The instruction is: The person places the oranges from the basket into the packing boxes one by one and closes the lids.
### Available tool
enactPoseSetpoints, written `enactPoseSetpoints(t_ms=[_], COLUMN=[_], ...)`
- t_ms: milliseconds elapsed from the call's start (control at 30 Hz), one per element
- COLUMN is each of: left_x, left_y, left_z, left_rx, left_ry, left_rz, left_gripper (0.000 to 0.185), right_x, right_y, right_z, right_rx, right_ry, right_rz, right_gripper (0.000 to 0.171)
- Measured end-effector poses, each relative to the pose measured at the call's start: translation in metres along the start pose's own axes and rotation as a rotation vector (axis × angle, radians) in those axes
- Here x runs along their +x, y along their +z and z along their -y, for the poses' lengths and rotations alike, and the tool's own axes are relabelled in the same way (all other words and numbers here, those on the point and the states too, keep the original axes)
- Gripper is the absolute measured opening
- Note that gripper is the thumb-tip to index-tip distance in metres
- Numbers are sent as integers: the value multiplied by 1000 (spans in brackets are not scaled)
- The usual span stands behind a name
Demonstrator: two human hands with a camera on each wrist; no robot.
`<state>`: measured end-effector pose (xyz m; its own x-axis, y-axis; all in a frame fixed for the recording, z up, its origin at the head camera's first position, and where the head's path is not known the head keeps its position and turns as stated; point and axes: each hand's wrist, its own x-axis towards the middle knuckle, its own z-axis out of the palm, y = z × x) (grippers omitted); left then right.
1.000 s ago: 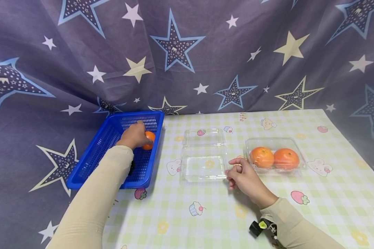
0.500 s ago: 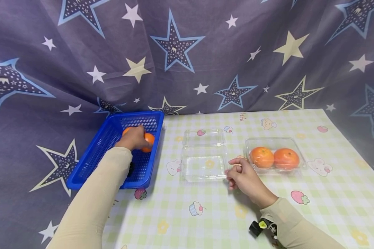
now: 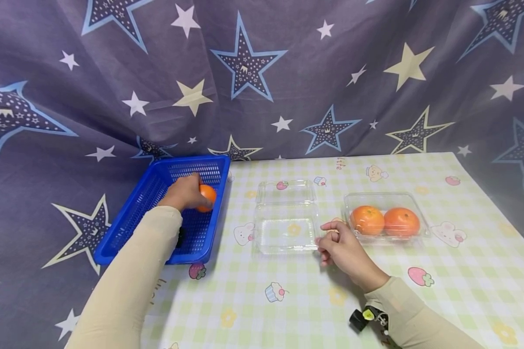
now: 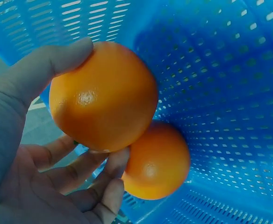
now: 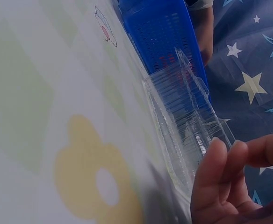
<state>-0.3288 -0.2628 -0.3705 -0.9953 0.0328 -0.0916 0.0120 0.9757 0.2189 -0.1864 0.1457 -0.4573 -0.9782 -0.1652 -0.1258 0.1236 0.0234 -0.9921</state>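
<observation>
Head view. From my remote post I see the left hand (image 3: 184,191) inside a blue, rectangular plastic basket with perforated walls (image 3: 155,177), beside a round, bright orange fruit (image 3: 207,196). Half a second ago, a 2nd patch of orange showed past the hand's far edge; now the hand covers it. I judge this to be a grasp being settled, with the fruit not yet out of the basket. The right hand (image 3: 347,252) has stayed beside an opened, transparent plastic container (image 3: 286,237) on the checked surface (image 3: 314,310). Near it, a transparent plastic box (image 3: 380,195) contains 2 orange fruits (image 3: 367,220).

Left wrist view. The fingers (image 4: 71,175) hold the nearer fruit (image 4: 104,95), thumb above, fingertips curled below. It looks nearly spherical, smooth and glossy, with 1 bright highlight and a shaded underside. The farther fruit (image 4: 157,163), partly hidden behind it, lies in the basket; I cannot match either firmly to the head view.

Right wrist view. I see bent fingers (image 5: 209,172) at the container's edge; whether they pinch it or merely touch it, I cannot tell.
</observation>
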Motion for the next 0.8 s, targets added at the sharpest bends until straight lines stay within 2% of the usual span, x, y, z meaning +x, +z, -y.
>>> enactPoseSetpoints(t_ms=[233,633,800], left_x=[-5,-20,-26], left_y=[-8,-19,-26], left_z=[-4,-12,-13], left_rx=[-31,-69,-86], left_ry=[60,50,74], left_rz=[-63,-114,-154], left_gripper=[69,72,73], right_x=[0,0,0], right_y=[0,1,1], right_z=[0,-1,0], right_rx=[0,-3,0], right_ry=[-1,-3,-2], right_rz=[-7,-1,3], right_gripper=[45,44,44])
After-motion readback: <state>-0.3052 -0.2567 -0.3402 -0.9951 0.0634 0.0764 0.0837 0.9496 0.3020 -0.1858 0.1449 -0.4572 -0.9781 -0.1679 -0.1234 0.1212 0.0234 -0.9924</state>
